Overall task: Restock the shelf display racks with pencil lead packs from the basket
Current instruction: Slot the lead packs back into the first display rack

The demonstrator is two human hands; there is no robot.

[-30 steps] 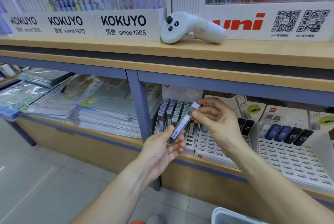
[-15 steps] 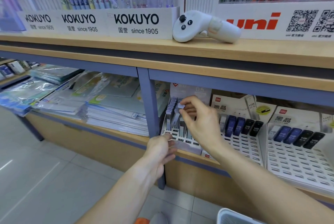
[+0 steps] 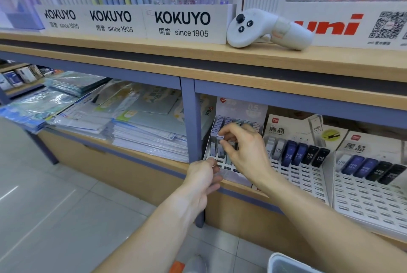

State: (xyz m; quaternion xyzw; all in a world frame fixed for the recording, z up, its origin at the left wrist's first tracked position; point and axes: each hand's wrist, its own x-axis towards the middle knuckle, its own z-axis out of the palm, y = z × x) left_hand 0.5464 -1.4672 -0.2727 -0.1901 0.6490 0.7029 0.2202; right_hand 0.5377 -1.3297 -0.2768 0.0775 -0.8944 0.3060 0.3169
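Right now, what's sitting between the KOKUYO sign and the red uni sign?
A white handheld controller lies on the wooden shelf top, between the KOKUYO sign and the uni sign, in the head view.

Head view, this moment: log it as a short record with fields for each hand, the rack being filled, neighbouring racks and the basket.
right hand: pinches a lead pack at the left display rack
left hand: at the rack's front edge, fingers curled; hold unclear
left display rack: back rows filled, front slots empty
neighbouring racks: one row of packs each, mostly empty
basket: only a corner shows, bottom edge
upper shelf: white controller
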